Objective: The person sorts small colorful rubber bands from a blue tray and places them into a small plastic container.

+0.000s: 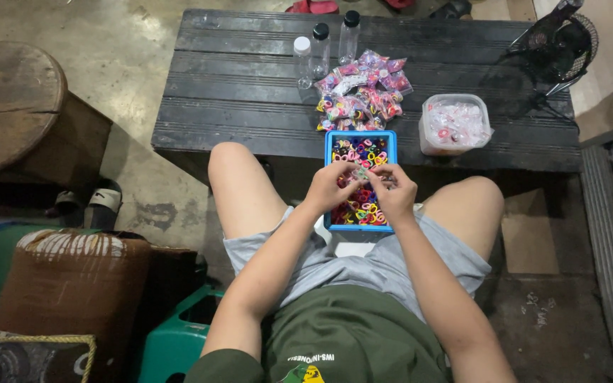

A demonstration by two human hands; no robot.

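Both hands, left hand [331, 186] and right hand [395, 191], pinch a small clear packet [360, 174] over the blue tray [329, 152] of coloured hair ties [363, 206]; best kept above the tray, catching spills.

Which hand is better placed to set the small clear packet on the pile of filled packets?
Probably left: both pinch the small clear packet, but the pile of filled packets lies slightly left.

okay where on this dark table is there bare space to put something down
The left half of the dark slatted table is bare, left of the three small bottles. A bare strip also runs between the packet pile and the clear lidded container. It is crowded mid-table, from the pile to the blue tray.
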